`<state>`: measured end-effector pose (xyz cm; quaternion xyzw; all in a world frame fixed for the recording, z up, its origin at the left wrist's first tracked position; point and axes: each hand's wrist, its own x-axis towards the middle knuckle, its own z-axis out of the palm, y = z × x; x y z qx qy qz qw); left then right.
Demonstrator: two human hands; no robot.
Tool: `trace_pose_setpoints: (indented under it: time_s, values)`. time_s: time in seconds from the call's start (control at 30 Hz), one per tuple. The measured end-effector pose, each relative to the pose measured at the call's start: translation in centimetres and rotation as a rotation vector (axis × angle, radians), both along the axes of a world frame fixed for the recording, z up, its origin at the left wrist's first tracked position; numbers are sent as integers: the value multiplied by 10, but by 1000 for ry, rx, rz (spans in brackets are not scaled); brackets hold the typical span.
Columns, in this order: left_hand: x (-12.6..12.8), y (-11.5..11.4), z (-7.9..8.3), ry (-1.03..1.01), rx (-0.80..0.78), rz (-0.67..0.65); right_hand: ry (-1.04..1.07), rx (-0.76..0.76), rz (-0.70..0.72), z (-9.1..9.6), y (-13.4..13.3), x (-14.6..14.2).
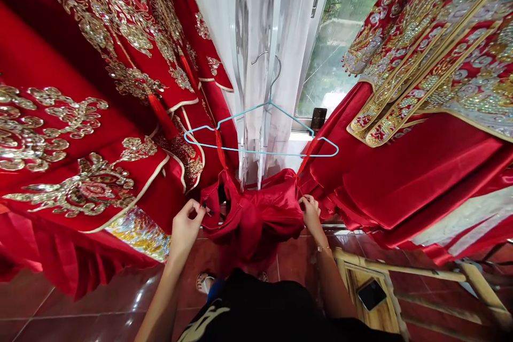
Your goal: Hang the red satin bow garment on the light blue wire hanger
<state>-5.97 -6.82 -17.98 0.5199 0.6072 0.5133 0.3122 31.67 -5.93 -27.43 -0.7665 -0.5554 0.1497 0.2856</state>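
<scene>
A red satin dress (pixel 264 206) hangs by thin red straps from a light blue wire hanger (pixel 260 152) in front of me. My left hand (pixel 188 222) is closed in a pinch at the left edge of the dress, beside its open top. A small dark bit shows at those fingertips, too small to name. On the other side, my right hand (pixel 311 212) pinches the dress's right edge just below the strap. Whether the hanger's metal hook rests on anything is unclear.
Red gowns with gold embroidery (pixel 96 181) hang at the left, and a beaded red outfit (pixel 425 75) hangs at the right. A white metal rack (pixel 234 37) stands behind. One phone (pixel 318 117) leans by the window; another phone (pixel 371 294) lies on a wooden chair (pixel 352 278).
</scene>
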Motion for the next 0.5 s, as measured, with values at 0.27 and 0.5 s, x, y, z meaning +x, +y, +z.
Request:
trace_pose_setpoints:
  time_s: [0.27, 0.5]
  values:
    - [-1, 5, 41, -785, -300, 69, 21, -59, 61, 17, 10, 21]
    - [22, -12, 51, -1150, -558, -58, -55, -212, -29, 9, 12, 12]
